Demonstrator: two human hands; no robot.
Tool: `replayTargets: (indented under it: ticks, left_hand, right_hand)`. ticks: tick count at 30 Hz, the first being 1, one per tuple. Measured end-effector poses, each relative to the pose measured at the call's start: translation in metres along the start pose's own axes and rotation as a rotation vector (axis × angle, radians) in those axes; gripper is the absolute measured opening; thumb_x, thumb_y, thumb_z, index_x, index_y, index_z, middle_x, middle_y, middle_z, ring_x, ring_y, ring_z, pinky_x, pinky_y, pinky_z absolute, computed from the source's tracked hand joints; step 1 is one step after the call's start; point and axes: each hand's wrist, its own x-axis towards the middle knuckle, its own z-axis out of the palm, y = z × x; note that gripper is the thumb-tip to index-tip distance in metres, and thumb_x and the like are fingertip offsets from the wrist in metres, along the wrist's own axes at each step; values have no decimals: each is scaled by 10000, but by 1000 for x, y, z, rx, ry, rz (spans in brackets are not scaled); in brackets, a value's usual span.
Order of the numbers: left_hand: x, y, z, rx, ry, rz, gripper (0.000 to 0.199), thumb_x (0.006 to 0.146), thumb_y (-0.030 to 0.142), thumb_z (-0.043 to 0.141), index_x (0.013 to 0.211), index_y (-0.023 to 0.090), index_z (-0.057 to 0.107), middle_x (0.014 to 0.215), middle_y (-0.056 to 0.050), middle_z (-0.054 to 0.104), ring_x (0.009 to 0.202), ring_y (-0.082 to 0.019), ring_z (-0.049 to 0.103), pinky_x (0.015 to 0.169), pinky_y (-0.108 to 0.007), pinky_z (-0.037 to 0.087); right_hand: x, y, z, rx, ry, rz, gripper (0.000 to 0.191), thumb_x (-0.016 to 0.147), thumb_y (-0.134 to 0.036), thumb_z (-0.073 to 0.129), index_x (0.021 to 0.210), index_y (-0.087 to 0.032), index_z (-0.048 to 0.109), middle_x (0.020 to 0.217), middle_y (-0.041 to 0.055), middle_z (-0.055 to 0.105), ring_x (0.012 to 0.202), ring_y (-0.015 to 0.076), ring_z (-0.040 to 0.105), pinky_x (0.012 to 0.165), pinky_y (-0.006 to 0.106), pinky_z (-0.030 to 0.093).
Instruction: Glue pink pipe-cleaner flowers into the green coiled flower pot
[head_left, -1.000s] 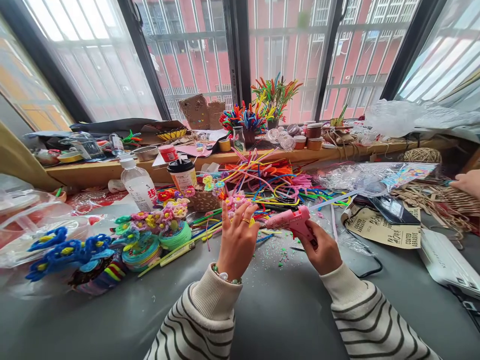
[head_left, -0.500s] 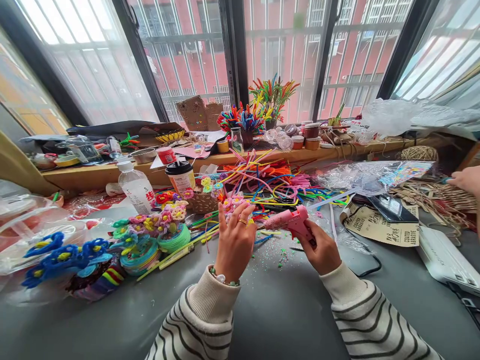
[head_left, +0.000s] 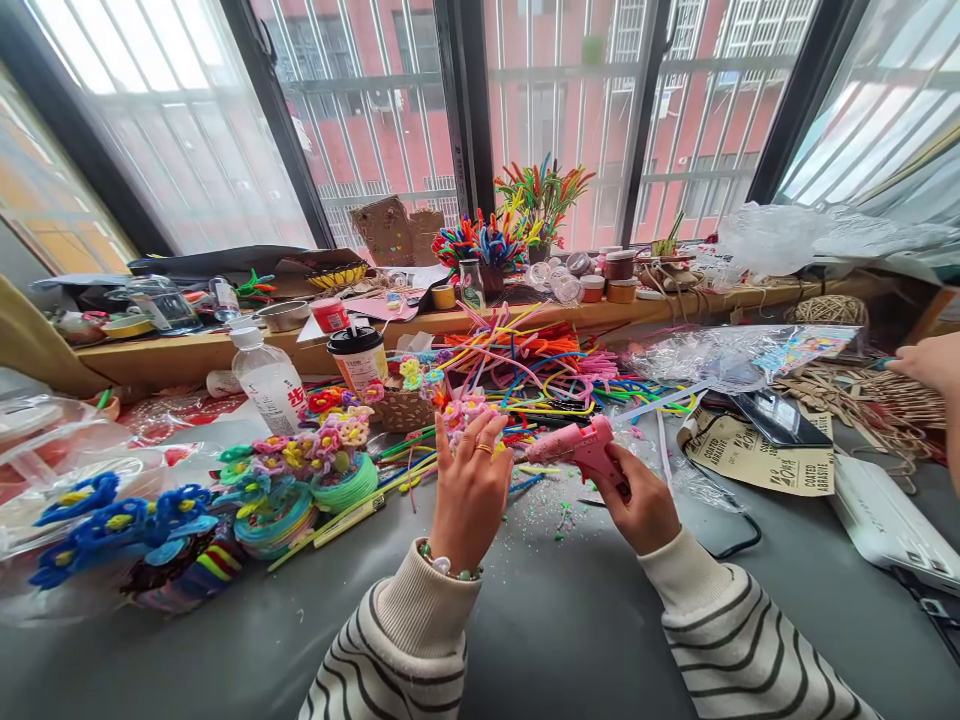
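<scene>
Little has been moved since the earlier frame: the view has been swung slightly, so the bench things are seen nearer nine o'clock, while the pink glue gun [head_left: 581, 448] has been kept beside the left hand [head_left: 471, 500]. By the right hand [head_left: 645, 505], at four o'clock from the gun, the handle is gripped, with the nozzle aimed toward nine o'clock. The left hand is held at half past eight, back to the camera, some fingers raised; whether anything is pinched in it cannot be told. Pink fuzzy flowers [head_left: 466, 408] are seen just beyond its fingers. A pale glue stick [head_left: 660, 402] is seen extending toward two o'clock behind the gun. Glitter [head_left: 525, 510] is scattered on the grey table [head_left: 570, 620] at seven o'clock, and pipe cleaners [head_left: 525, 350] are heaped at eleven. Flower pots are lined up around nine o'clock, with blue flowers [head_left: 127, 520] farthest out. A dark phone [head_left: 780, 418] is set at three o'clock; well beyond it, another person's hand [head_left: 930, 362] is partly shown.
</scene>
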Motion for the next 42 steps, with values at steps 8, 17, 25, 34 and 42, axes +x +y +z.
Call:
replayTargets:
  ticks: [8,17,25,34,42]
  left_hand:
    - [1,1,4,42,-48,2,144,764,137,496,681,196,597,1140,-37,576,1097,-227,485,1025,-588,114]
    - [1,0,4,55,-13,6,148,781,154,486,685,184,595,1162,-48,564,1105,-223,483,1034,-572,109]
    - [2,-1,0,34,-6,-29,152,784,160,478,693,191,596,1145,-45,574,1093,-223,493,1035,-564,100]
    - [0,-6,-14,10,-26,-113,100,763,201,518,723,233,604,1157,-11,563,1117,-221,471,1042,-559,102]
    - [-19,-38,-32,65,3,-159,83,750,230,532,730,227,613,1131,-50,567,1118,-259,461,1022,-564,153]
  right_hand:
    - [-1,-1,2,27,1,31,354,830,-390,382,1010,-126,534,836,110,670,711,200,641,598,303,527]
    - [0,-5,-1,76,-42,66,338,815,-353,413,1055,-139,519,881,98,664,720,219,636,611,330,525]
    - [-1,-1,1,81,-42,48,338,809,-334,429,1086,-158,507,885,88,664,711,221,639,593,327,528]
    - [-1,-1,1,61,-24,56,371,818,-392,403,1015,-113,548,829,119,667,707,215,639,601,323,530]
    - [-2,0,2,16,-25,106,401,815,-446,378,979,-128,558,831,119,667,708,210,638,612,326,525]
